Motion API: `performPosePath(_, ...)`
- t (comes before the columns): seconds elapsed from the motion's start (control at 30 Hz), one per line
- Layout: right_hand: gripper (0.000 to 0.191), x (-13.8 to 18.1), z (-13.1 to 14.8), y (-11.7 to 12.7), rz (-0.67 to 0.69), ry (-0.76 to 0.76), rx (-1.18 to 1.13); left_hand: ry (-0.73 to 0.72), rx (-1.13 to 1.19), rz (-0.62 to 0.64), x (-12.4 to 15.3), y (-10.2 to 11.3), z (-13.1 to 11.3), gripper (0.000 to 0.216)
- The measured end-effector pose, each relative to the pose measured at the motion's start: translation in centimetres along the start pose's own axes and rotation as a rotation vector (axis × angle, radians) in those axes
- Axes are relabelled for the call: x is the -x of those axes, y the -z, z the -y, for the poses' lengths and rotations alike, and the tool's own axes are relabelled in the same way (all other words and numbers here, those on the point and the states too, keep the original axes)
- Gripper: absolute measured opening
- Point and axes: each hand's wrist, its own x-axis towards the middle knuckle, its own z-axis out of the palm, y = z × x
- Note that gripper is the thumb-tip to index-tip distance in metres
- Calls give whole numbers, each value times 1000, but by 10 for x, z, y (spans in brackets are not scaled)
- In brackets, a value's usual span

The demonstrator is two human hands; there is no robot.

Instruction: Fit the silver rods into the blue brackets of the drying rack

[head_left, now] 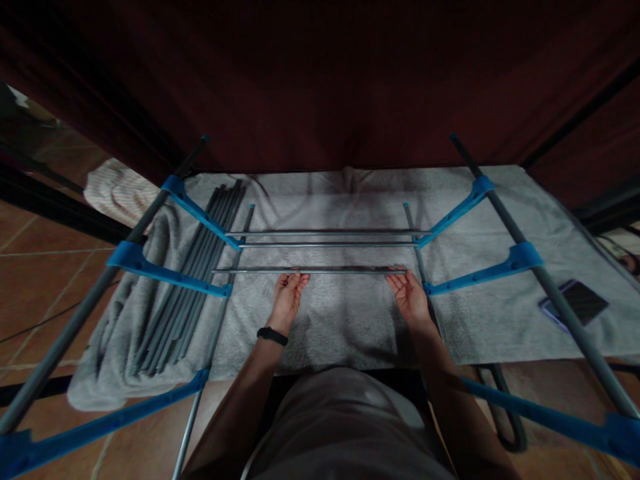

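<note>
A thin grey metal tube [345, 271] lies level across the front of me, held in both hands. My left hand [290, 290], with a black band on the wrist, pinches it left of its middle. My right hand [407, 293] has its fingers closed around its right end. The tube's left end reaches over the middle left blue bracket [173, 273]; whether it touches there I cannot tell. On the right, the matching blue bracket [480, 272] stands just beyond my right hand. Two tubes [327, 233] span between the far left and far right brackets.
Thick grey poles [80, 320] carry the brackets on both sides. Several loose tubes [187, 287] lie on the grey blanket [330, 320] at left. A phone [575, 303] rests on the blanket at right. Dark red curtain [320, 87] hangs behind.
</note>
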Motion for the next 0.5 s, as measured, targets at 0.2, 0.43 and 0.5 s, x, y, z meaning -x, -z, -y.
performPosePath(0.2, 14, 3, 1, -2, 4, 6, -3, -9, -16, 1, -2, 2, 1, 33)
performPosePath(0.43, 13, 2, -1, -2, 0, 10, -13, 5, -13, -25, -1, -1, 0, 36)
performPosePath(0.5, 13, 2, -1, -2, -8, 5, -23, 6, -7, -31, 0, -2, 0, 37)
